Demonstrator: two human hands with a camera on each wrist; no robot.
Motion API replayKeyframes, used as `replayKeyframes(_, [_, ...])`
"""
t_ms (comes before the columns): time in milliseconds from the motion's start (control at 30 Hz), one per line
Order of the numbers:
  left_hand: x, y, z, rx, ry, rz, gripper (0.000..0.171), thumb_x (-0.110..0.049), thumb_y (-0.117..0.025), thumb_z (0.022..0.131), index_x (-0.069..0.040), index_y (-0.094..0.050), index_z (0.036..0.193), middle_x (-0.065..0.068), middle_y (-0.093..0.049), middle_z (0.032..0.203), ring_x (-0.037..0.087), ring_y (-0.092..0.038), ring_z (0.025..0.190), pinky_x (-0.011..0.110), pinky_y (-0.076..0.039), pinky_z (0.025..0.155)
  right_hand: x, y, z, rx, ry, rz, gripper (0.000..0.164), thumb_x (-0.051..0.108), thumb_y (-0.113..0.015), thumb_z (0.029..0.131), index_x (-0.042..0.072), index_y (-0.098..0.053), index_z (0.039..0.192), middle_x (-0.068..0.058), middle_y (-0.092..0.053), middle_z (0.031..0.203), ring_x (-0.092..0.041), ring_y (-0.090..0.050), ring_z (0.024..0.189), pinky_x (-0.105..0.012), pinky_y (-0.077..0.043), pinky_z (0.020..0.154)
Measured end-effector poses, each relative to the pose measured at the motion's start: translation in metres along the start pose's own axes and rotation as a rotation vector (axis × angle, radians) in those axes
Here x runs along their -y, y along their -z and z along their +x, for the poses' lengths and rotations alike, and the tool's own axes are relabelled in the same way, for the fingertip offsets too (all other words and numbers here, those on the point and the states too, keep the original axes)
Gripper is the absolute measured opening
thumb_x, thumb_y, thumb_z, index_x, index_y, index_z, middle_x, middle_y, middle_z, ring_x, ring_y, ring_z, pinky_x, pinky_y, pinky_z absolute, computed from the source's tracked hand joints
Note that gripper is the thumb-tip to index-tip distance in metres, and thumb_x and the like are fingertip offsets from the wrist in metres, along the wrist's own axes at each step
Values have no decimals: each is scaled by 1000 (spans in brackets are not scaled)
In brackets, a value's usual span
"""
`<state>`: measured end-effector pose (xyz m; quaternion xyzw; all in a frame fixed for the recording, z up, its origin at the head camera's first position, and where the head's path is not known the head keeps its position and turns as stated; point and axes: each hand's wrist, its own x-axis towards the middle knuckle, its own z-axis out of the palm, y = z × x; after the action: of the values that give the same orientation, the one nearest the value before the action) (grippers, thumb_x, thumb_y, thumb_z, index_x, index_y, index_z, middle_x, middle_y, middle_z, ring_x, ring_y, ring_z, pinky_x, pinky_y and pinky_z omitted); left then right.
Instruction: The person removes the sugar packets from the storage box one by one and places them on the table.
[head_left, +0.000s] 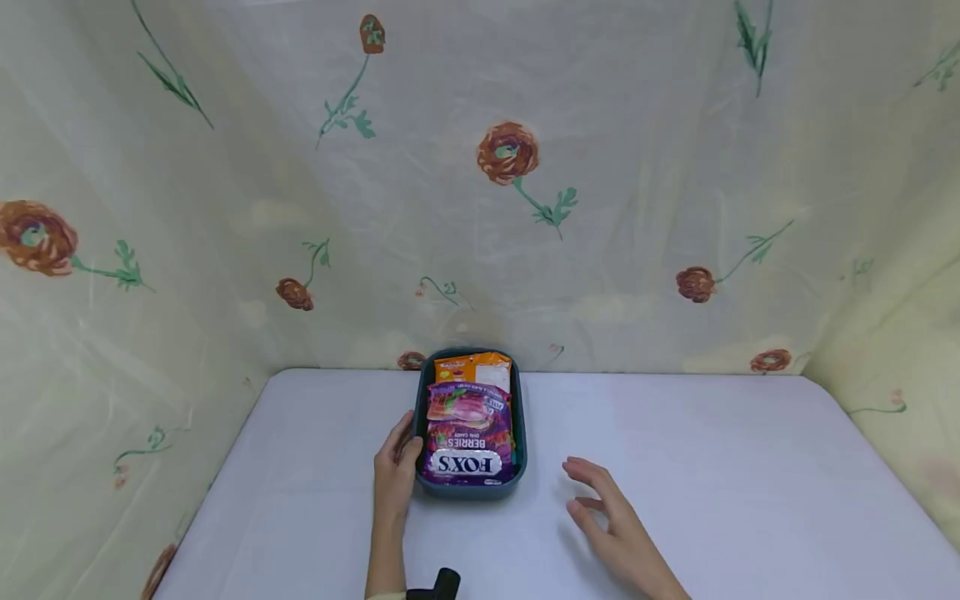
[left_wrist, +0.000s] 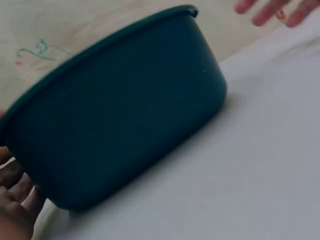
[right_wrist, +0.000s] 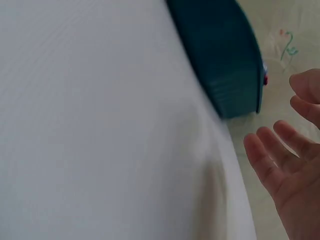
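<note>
A dark teal plastic tub (head_left: pixel 471 493) stands on the white table, seen from the side in both wrist views. Inside lie candy packets: a purple Fox's Berries bag (head_left: pixel 468 429) on top and an orange packet (head_left: pixel 453 368) behind it. My left hand (head_left: pixel 396 467) grips the tub's left side, with fingers (left_wrist: pixel 20 187) against the outer wall and the thumb by the rim. To the right of the tub, my right hand (head_left: pixel 611 525) hovers apart from it, fingers loosely bent and holding nothing. What lies under the purple bag is mostly hidden.
The white table (head_left: pixel 720 467) extends to both sides of the tub. A flower-printed curtain (head_left: pixel 600 275) hangs right behind the table's far edge and along the sides. A black object (head_left: pixel 442 583) shows by the left wrist at the bottom.
</note>
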<state>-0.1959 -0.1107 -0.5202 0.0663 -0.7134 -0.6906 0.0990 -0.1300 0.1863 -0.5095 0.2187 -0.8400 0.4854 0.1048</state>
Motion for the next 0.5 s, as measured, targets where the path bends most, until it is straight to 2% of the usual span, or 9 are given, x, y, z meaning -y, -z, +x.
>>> replayKeyframes(167, [6, -2, -1, -26, 46, -16, 42, -26, -51, 97, -18, -49, 138, 8, -47, 144, 27, -44, 133, 45, -35, 111, 11, -10, 23, -6, -13, 124, 39, 8, -55, 94, 17, -49, 132, -3, -52, 133, -7, -54, 118, -23, -53, 89])
replayKeyframes(233, [6, -3, -1, -22, 61, -16, 43, -31, -52, 96, -18, -50, 138, 8, -46, 145, 27, -43, 134, 44, -34, 112, 16, -14, 33, -21, -1, 148, 36, 6, -54, 94, 14, -52, 129, -7, -53, 132, -11, -55, 116, -24, -53, 89])
replayKeyframes(333, [6, -3, -1, -14, 60, -8, 46, -34, -52, 96, -17, -49, 138, 10, -46, 145, 28, -41, 135, 46, -33, 113, 22, -19, 48, -31, 8, 159, 32, 4, -54, 94, 8, -55, 125, -11, -52, 133, -12, -55, 116, -24, -53, 88])
replayKeyframes(500, [9, -1, -3, -26, 75, 2, 47, -34, -53, 95, -15, -49, 138, 11, -47, 144, 29, -42, 135, 46, -32, 113, 27, -31, 62, -15, -2, 118, 32, 7, -55, 94, 10, -54, 126, -10, -50, 135, -18, -52, 120, -28, -53, 87])
